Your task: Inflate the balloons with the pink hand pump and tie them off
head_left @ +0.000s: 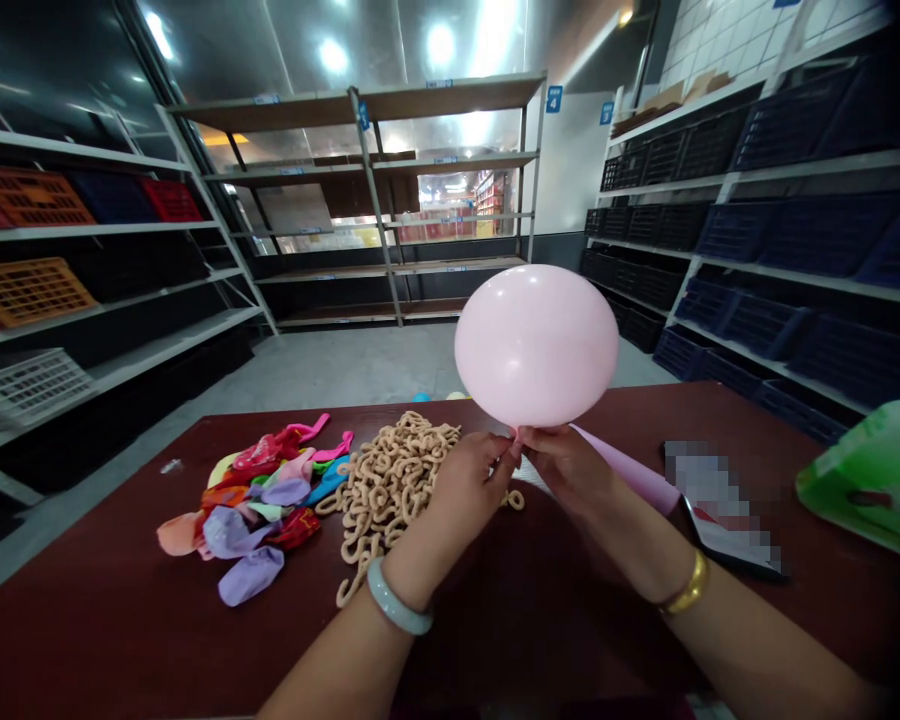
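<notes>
A blown-up pink balloon [536, 345] stands above my two hands with its neck pointing down. My left hand [480, 475] pinches the neck from the left, fingers closed. From the right, my right hand [562, 465] grips the same neck just under the round body. Whether the neck is knotted I cannot tell, since fingers cover it. Beside my left hand lies a heap of beige ring- and hook-shaped pieces [401, 475]. Farther left is a loose pile of limp, uninflated balloons [259, 510] in several colours.
A pink tube-like thing [630, 468], partly behind my right arm, lies near a phone-like slab [727, 520] with a blurred face. A green bag or bottle [870, 480] is at the right table edge. Shelves with crates [34, 290] surround the dark red table [120, 600].
</notes>
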A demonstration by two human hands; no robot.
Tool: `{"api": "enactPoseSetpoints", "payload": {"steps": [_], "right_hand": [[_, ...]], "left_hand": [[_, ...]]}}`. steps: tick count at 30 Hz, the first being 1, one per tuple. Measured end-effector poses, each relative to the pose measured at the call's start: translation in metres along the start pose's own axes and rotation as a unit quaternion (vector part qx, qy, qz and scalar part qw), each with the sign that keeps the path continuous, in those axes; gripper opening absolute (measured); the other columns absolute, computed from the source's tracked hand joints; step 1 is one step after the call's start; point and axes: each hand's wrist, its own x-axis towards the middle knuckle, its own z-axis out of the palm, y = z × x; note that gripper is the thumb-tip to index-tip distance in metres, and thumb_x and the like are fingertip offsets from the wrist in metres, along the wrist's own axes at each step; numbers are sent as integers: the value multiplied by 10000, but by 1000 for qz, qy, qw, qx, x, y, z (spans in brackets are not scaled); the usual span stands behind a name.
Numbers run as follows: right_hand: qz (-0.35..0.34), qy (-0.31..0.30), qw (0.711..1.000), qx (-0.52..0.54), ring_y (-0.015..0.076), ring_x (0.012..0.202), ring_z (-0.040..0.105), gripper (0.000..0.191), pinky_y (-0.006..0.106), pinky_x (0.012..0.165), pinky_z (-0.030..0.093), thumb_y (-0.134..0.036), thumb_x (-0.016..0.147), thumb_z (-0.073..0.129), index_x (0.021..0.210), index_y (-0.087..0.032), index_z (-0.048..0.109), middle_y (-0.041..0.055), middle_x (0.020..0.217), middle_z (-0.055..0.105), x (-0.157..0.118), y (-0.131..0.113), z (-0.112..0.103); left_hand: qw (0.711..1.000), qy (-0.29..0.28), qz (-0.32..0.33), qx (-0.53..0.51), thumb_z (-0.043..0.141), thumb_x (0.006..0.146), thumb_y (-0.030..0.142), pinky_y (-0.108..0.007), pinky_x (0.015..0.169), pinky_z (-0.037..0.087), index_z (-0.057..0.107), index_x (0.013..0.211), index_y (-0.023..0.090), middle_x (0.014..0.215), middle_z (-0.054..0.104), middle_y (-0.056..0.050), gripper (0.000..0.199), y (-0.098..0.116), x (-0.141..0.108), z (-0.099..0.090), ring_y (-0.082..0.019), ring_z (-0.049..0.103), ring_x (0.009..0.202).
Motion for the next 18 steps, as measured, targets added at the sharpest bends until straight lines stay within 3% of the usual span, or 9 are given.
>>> {"api": "enactPoseSetpoints", "payload": {"steps": [3, 6, 10, 13, 15, 18], "right_hand": [[20, -21, 1000, -11, 136, 594, 506, 152, 296, 596, 445, -288, 663, 786, 663, -187, 673, -5, 615, 590, 4, -1, 4], [38, -40, 998, -26, 152, 560, 516, 206, 328, 595, 464, -364, 686, 773, 662, -188, 668, -1, 570, 580, 15, -4, 14], [48, -109, 993, -28, 146, 616, 550, 245, 315, 670, 466, -409, 770, 700, 692, -179, 665, 10, 625, 609, 38, -5, 40], [64, -153, 986, -18, 135, 586, 524, 276, 301, 609, 443, -439, 789, 670, 703, -178, 640, 6, 619, 589, 61, 1, 65], [70, -133, 988, -14, 126, 568, 496, 253, 289, 574, 427, -421, 759, 702, 713, -183, 629, -3, 602, 565, 79, 9, 81], [59, -75, 995, -36, 144, 673, 538, 208, 292, 637, 455, -345, 705, 748, 755, -180, 631, 41, 721, 622, 104, 30, 101]], "left_hand": [[984, -5, -97, -151, 551, 854, 465, -260, 622, 372, 619, 677, 161, 679, 564, -36, 359, 0, 1, -3, -147, 495, 658], [925, -27, -192, -327, 624, 793, 499, -211, 488, 276, 579, 664, 150, 628, 486, 0, 376, 0, 3, -11, -97, 405, 549], [892, 29, -141, -429, 669, 780, 435, -194, 461, 252, 573, 655, 135, 631, 445, 10, 339, 1, 9, -35, -72, 357, 532], [872, 55, -128, -469, 671, 785, 403, -180, 453, 252, 591, 706, 138, 677, 457, 2, 288, -3, 13, -56, -76, 391, 569], [883, 96, -134, -439, 688, 770, 398, -173, 440, 240, 600, 718, 139, 661, 460, 6, 278, -11, 16, -69, -73, 397, 558], [897, 217, -145, -356, 738, 710, 390, -170, 416, 222, 607, 700, 133, 577, 440, 29, 289, -25, 21, -85, -57, 354, 486]]}}
